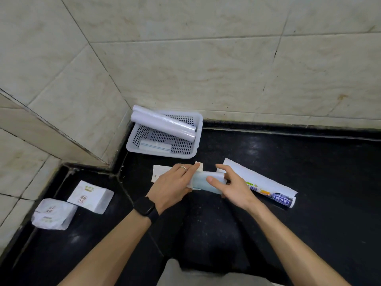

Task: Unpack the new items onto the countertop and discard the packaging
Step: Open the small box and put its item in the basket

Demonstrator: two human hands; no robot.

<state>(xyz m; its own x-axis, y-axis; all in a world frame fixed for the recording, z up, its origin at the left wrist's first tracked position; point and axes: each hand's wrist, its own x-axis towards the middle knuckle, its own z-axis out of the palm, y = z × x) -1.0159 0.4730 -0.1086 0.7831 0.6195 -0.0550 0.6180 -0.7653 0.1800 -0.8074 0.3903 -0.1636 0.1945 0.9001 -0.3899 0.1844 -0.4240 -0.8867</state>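
Both forearms reach in from the near edge of the black countertop (309, 162), a dark smartwatch (146, 207) strapped on the left wrist. Largest after the counter is the white perforated basket (193, 149), set in the back corner against the tiled wall (206, 58); two white rolls (165, 122) lie slanted across it, their far ends over its rim, and a flat white packet (156, 146) rests on its floor. To the right of the hands, a printed paper wrapper (266, 184) lies uncurled on the counter, one end still rolled. At the left edge sit a white box (90, 197) and, just beside it, a crumpled white plastic-wrapped pack (53, 216). Mid-counter, the left hand (175, 182), wearing a ring (183, 168), closes around one end of a pale blue roll (203, 181), over a white paper sheet (159, 172). The right hand (233, 186) grips the roll's other end, thumb on top, fingers curled behind it.
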